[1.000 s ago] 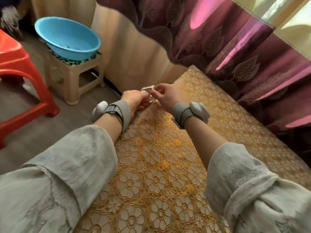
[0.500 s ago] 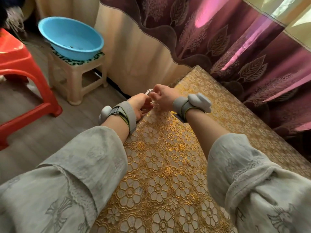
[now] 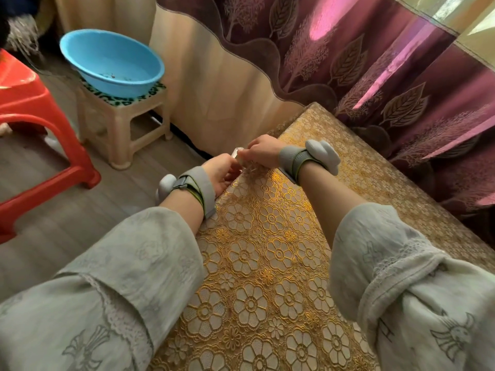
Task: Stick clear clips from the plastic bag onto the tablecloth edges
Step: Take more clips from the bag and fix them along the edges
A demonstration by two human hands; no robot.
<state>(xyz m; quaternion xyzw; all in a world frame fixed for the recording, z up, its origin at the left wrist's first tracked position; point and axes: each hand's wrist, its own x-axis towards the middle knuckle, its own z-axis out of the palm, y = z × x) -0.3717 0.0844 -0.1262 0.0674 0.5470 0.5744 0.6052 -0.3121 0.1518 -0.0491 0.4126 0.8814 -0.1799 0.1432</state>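
Head view, looking down over two forearms in pale embroidered sleeves (image 3: 128, 266), each wrist wearing a grey band with a white sensor. To the far left, a blue basin (image 3: 111, 66) is sitting on a small beige stool (image 3: 123, 121), and part of a red plastic stool (image 3: 34, 135) is showing at the left edge. A maroon leaf-patterned curtain (image 3: 375, 76) is hanging along the far and right sides, over a cream panel. Grey wood-look floor (image 3: 67, 215) is lying to the left.

The worktop is lying under a gold lace tablecloth (image 3: 267, 250) with flower motifs, filling the near centre. Nothing is blocking the way to the hands, though the fingers are hiding most of what they hold.

At the tablecloth's far left edge, the left hand (image 3: 221, 171) and right hand (image 3: 263, 151) are meeting, fingers curled. Between their fingertips a small clear clip (image 3: 237, 153) is being pinched, right at the cloth edge; whether it is touching the cloth cannot be told.
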